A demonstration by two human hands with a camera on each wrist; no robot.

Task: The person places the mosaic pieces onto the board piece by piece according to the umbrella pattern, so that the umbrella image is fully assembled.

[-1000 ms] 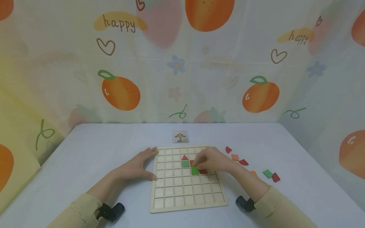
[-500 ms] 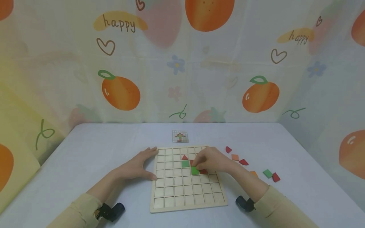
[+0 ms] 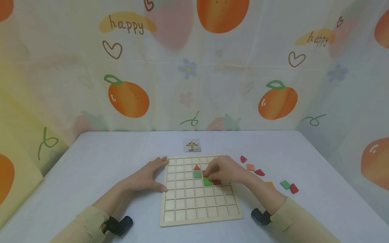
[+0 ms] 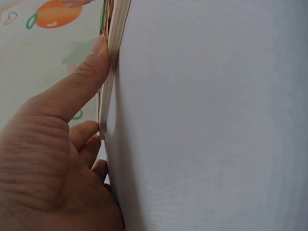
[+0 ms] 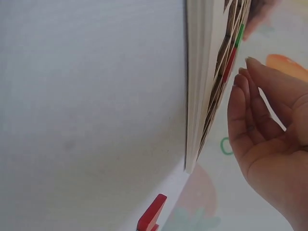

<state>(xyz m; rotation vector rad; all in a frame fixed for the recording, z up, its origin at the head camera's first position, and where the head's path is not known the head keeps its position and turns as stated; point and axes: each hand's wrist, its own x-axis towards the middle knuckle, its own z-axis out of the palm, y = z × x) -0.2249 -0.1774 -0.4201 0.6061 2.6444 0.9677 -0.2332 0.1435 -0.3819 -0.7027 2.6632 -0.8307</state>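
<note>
"happy" can be read 2 times on the backdrop [image 3: 218,91]: on a left orange-yellow patch [image 3: 128,22] and a right one [image 3: 315,37].

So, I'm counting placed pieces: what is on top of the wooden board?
A red triangle and two green squares lie on the board. Two red pieces show partly by the right hand, which covers their other parts; anything else beneath it cannot be seen.

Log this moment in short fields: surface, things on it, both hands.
surface: white table
base: pale wooden grid board
placed: two green square tiles, red triangular tile, partly hidden red tiles
loose, right of board: red rounded-edge tiles, orange tiles, loose green square tile
beyond board: small printed card
left hand: touching board's left edge
right hand: over placed tiles; grip unclear
</note>
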